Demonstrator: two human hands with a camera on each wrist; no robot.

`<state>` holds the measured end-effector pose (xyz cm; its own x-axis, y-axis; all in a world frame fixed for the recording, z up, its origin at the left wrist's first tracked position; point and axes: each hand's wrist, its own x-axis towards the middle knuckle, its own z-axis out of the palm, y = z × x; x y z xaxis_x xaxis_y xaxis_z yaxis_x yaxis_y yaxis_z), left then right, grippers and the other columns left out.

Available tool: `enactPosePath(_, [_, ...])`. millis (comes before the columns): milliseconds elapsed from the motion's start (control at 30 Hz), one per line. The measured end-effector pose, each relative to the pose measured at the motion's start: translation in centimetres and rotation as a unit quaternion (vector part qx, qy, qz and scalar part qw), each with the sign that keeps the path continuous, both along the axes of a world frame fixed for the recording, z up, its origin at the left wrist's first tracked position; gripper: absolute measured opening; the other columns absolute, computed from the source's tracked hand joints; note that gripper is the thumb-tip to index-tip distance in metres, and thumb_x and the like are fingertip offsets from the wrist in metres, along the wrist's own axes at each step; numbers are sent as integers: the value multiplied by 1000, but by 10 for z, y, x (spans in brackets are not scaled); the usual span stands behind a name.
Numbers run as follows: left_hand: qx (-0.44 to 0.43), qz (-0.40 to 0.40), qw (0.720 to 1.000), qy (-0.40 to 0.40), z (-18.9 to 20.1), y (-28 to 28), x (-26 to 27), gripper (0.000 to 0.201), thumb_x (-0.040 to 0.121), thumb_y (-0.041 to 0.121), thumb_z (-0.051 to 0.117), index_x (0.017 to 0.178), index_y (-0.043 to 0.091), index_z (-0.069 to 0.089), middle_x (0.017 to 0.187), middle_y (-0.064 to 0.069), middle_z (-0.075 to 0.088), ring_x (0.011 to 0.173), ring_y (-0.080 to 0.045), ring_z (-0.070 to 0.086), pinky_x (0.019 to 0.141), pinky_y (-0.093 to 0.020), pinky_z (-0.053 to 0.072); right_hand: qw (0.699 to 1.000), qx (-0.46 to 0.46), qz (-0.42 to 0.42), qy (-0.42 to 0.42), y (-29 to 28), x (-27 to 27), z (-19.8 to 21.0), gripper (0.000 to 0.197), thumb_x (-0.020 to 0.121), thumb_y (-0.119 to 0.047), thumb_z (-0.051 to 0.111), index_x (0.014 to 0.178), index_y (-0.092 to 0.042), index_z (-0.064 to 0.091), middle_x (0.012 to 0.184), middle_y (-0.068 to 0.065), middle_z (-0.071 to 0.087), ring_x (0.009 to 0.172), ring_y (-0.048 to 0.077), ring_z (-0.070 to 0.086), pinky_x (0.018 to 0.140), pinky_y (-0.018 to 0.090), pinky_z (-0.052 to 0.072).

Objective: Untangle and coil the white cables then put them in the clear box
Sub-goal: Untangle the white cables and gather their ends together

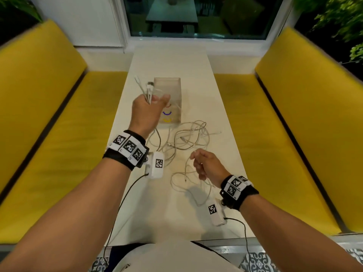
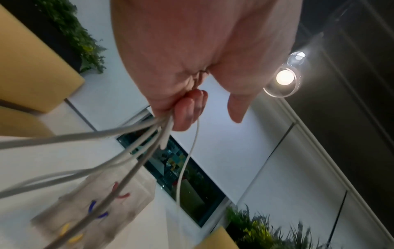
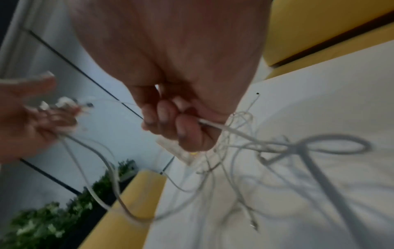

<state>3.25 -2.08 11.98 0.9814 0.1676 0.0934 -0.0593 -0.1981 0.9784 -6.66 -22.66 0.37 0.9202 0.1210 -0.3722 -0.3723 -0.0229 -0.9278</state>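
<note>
Left hand (image 1: pixel 151 108) raised, fist round a bunch of cable ends (image 1: pixel 144 88), partly blocking the box (image 1: pixel 170 83) behind it. Right hand (image 1: pixel 208 163) lower, pinching one strand (image 3: pixel 221 127). Rest of the cables (image 1: pixel 188 138) tangled loose on the table (image 1: pixel 170 61), just in front of the box. Yellow benches (image 1: pixel 49 107) both sides

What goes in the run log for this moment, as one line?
stage: untangling | left hand: grips bunched cable ends, raised | right hand: pinches one strand | white cables: tangled on table | clear box: no cables inside
</note>
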Motion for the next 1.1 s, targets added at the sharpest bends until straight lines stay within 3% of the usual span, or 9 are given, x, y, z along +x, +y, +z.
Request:
enactPosePath(100, [18, -48, 998, 29, -16, -14, -16, 37, 86, 43, 76, 83, 7, 67, 62, 9, 56, 43, 1, 42, 52, -22, 38, 998, -12, -28, -46, 4, 9, 29, 24, 106, -22, 41, 92, -11, 57, 61, 2, 35, 43, 12, 24, 45, 20, 17])
enactPosePath(200, [47, -102, 993, 38, -28, -35, -32, 40, 87, 37, 76, 64, 18, 49, 48, 15, 43, 42, -5, 37, 47, -21, 35, 991, -63, 23, -112, 11, 13, 58, 27, 105, -23, 49, 94, -2, 61, 59, 4, 32, 40, 8, 24, 43, 21, 16])
enactPosePath(300, [85, -138, 986, 30, -33, -45, -37, 37, 90, 25, 70, 61, 9, 53, 53, 1, 51, 48, -14, 46, 53, -29, 40, 981, -96, 50, -163, 20, 16, 76, 31, 104, -8, 46, 77, -11, 63, 55, 4, 39, 36, 1, 30, 38, 15, 25])
enactPosePath(433, [112, -152, 981, 31, -27, -40, -30, 24, 87, 19, 66, 68, 7, 56, 60, -7, 56, 53, -18, 50, 55, -31, 42, 977, -88, 60, -185, 19, 18, 78, 35, 104, -12, 49, 73, -20, 62, 62, 11, 43, 43, 9, 32, 40, 20, 27])
enactPosePath(533, [121, -178, 975, 47, -22, -37, -30, 12, 75, 17, 62, 72, 15, 50, 62, -4, 55, 56, -20, 53, 57, -33, 46, 976, -78, 87, -184, 17, 17, 71, 29, 105, -15, 50, 79, -8, 60, 61, 4, 43, 47, 9, 31, 42, 20, 27])
enactPosePath(600, [115, -169, 978, 33, -18, -37, -30, 18, 79, 8, 56, 70, 18, 44, 61, 0, 47, 54, -15, 48, 53, -30, 44, 981, -33, 95, -164, 16, 16, 68, 23, 105, -17, 50, 93, -1, 62, 63, 2, 40, 50, 10, 29, 46, 21, 23])
enactPosePath(667, [97, -130, 987, 11, -12, -35, -28, 26, 87, 2, 53, 70, 19, 41, 62, 2, 41, 51, -12, 39, 50, -28, 37, 987, 9, 85, -135, 13, 16, 62, 21, 105, -19, 50, 101, -6, 67, 65, 4, 38, 53, 13, 29, 51, 27, 21])
enactPosePath(1000, [11, -35, 999, -28, 0, -16, -15, 34, 89, -1, 51, 71, 22, 35, 66, 3, 34, 55, -14, 32, 50, -26, 34, 990, 71, 121, 0, 1, -4, 6, 32, 106, -29, 48, 81, -13, 61, 61, -1, 38, 51, 13, 30, 51, 28, 29])
enactPosePath(1100, [11, -54, 998, -11, -6, -14, -19, 35, 94, 14, 61, 69, 22, 37, 61, 4, 35, 52, -15, 33, 52, -30, 34, 991, -13, 128, -44, 0, -1, 11, 28, 104, -20, 51, 85, -8, 68, 66, 3, 52, 56, 15, 45, 56, 28, 38])
